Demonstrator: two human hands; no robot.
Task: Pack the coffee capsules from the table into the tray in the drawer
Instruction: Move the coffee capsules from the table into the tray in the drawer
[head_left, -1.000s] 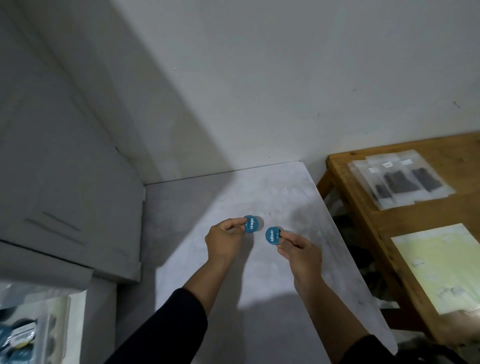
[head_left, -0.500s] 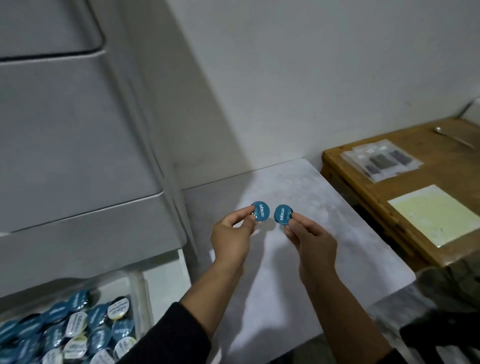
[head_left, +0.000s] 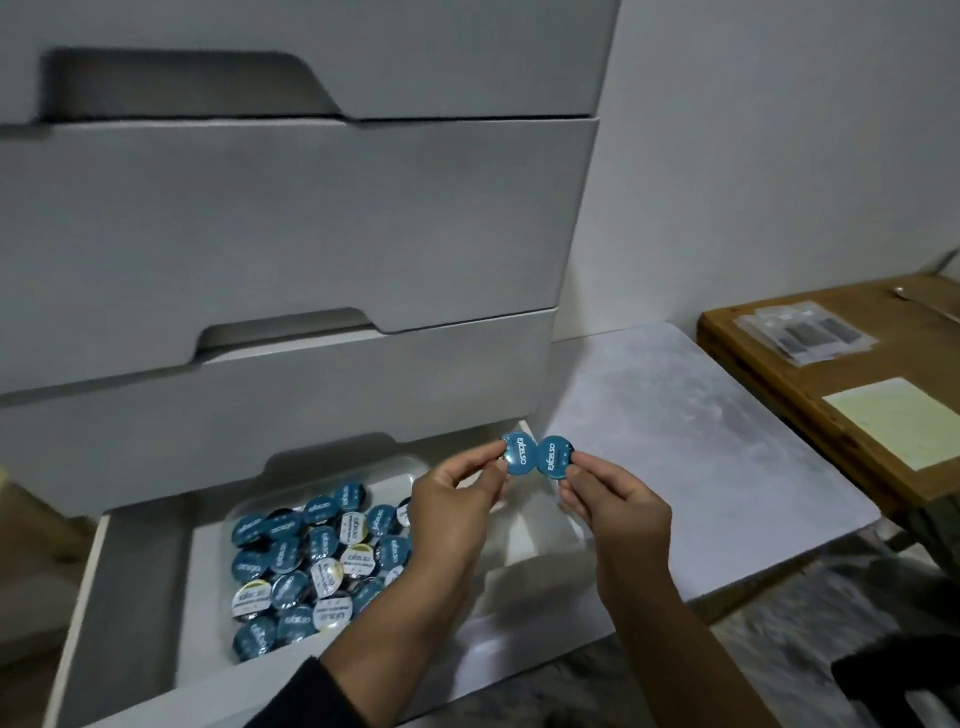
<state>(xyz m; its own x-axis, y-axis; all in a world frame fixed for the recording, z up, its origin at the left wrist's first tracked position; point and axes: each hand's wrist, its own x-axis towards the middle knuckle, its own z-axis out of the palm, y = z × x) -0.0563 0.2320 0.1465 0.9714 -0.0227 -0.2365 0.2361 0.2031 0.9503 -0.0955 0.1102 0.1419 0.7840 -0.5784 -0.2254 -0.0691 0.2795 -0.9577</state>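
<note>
My left hand (head_left: 452, 506) pinches one blue coffee capsule (head_left: 518, 454) by its edge. My right hand (head_left: 615, 501) pinches a second blue capsule (head_left: 556, 456) beside it; the two lids almost touch. Both hang over the right end of the open bottom drawer (head_left: 135, 597), at the seam with the white marble table (head_left: 691, 441). Inside the drawer a clear plastic tray (head_left: 540, 540) holds several blue and white capsules (head_left: 306, 561) packed at its left; its right part is bare. My left forearm hides part of the tray.
Closed grey drawers (head_left: 291, 218) rise above the open one. A wooden table (head_left: 831, 415) stands to the right with plastic sachets (head_left: 805, 332) and a yellow sheet (head_left: 893, 421). A narrow gap separates it from the marble table.
Both hands carried their capsules left from over the marble table to the drawer's right end. My view swung left and down, bringing the drawer and tray into sight.
</note>
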